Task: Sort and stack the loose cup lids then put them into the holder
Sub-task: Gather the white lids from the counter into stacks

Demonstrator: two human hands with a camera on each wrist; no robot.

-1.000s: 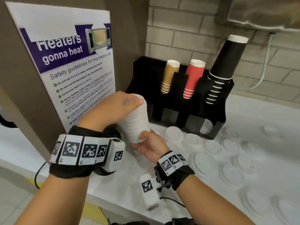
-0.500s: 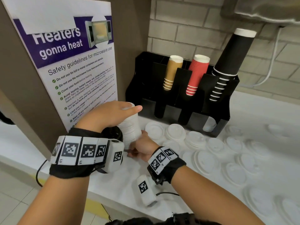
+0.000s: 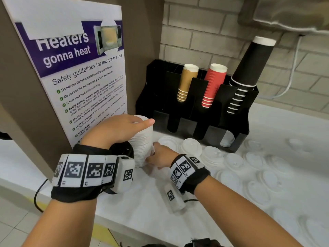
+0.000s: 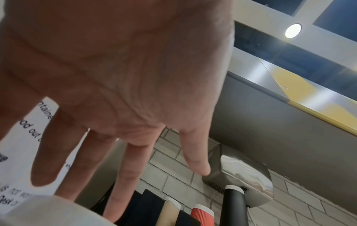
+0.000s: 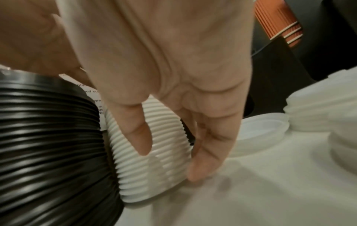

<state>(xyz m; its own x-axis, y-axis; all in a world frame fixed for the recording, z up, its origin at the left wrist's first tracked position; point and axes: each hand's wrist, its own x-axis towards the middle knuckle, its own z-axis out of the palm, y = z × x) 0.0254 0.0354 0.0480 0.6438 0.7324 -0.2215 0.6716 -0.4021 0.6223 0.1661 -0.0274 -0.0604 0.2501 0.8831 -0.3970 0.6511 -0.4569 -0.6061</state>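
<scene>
Standing on the white desk, a tall stack of white plastic cup lids is steadied by two hands. The left hand lies flat on top, fingers straight. The right hand curls round its base. Behind stands a black cup holder. A poster reads "Heaters gonna heat" and "Safety guidelines for microwave use". Loose white lids cover the desk.
</scene>
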